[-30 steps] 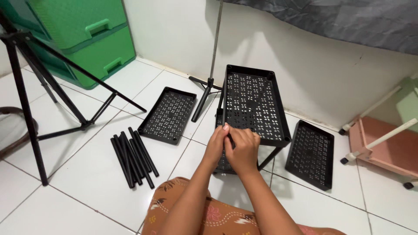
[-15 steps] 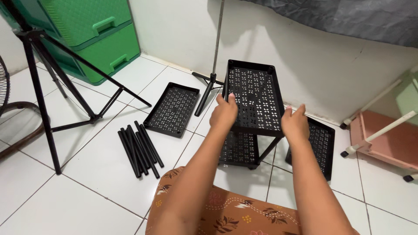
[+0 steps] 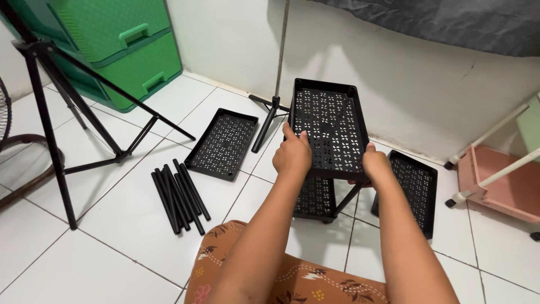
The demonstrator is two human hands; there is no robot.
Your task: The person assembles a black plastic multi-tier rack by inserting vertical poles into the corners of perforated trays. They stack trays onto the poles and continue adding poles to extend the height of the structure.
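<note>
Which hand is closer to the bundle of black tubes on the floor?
Left. The left hand grips the rack's left edge, on the side facing the tubes. The right hand holds the rack's far edge, away from them.

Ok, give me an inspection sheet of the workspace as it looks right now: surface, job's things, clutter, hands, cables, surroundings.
Surface: white tiled floor, dark grout lines.
Job's things: black two-level rack; top tray perforated, lower tray beneath it on thin legs.
Clutter: two loose black trays, one to the left, one to the right; bundle of black tubes lying together.
Hands: left hand grips the top tray's left edge; right hand grips its near right corner.
Cables: nothing seen.
Surroundings: green drawer cabinet, black tripod, thin metal stand by the wall, pink cart.
</note>
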